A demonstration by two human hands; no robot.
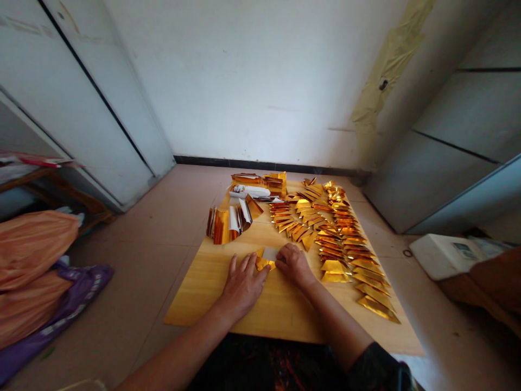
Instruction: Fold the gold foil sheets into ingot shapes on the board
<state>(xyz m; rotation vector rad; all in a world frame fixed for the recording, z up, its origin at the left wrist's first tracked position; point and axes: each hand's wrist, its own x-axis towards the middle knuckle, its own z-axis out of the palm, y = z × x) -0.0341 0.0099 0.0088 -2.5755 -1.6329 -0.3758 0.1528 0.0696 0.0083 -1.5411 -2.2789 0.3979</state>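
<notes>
A small sheet of gold foil paper point(266, 263), partly folded and showing a pale patch, lies on the wooden board point(203, 293) between my hands. My left hand point(244, 282) rests palm down with its fingers spread, the thumb and index finger touching the sheet's left side. On the opposite side, my right hand point(293, 264) has curled fingers closed on the sheet's right edge; its fingertips are partly hidden. Right of my hands, folded gold foil pieces point(336, 270) lie in overlapping rows, with more in a curved row point(299, 231) just beyond.
Stacks of loose gold sheets point(222, 227) stand at the board's left. Behind them lies a white packet point(256, 191). Orange and purple bags point(36, 250) sit on the floor at left, a white box point(443, 255) at right. A wall point(260, 81) rises beyond the board.
</notes>
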